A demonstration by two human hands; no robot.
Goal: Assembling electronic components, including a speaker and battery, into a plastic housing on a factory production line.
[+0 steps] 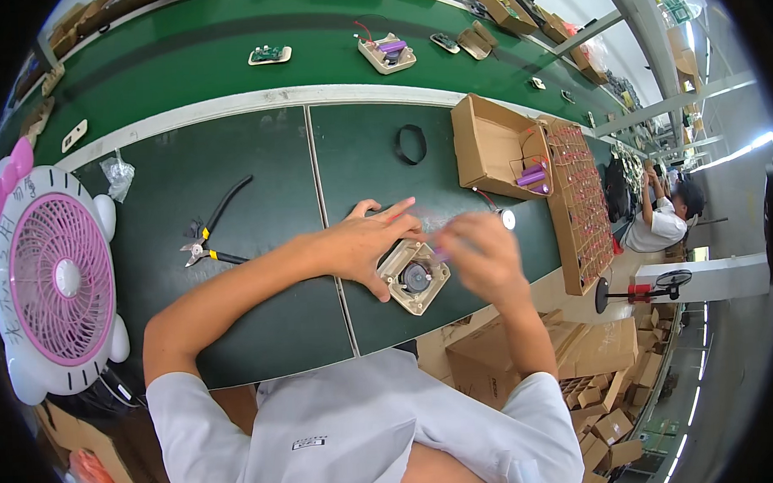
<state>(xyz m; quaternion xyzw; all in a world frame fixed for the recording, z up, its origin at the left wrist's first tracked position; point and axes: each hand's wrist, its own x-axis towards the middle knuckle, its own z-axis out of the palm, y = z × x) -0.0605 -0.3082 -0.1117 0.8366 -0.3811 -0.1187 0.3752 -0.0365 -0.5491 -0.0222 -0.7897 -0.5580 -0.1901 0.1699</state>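
A beige plastic housing (444,275) lies open side up on the green table, with a round dark speaker (416,278) inside it. My left hand (368,249) steadies the housing from its left, thumb against the near side and fingers over the far edge. Over the housing's right side, my right hand (488,259) is blurred by motion, its fingers closed together. A purple battery cell (440,254) shows in part at its fingertips. Just beyond, a loose round speaker (507,218) with wires rests on the table.
Cutting pliers (201,248) and a pink-and-white fan (60,278) are at left. A black band (410,145) lies farther back. At right stand a cardboard box (494,148) with purple cells and a divided carton (577,209). Housings (388,54) sit on the green belt (201,56); a co-worker (658,219) is beyond.
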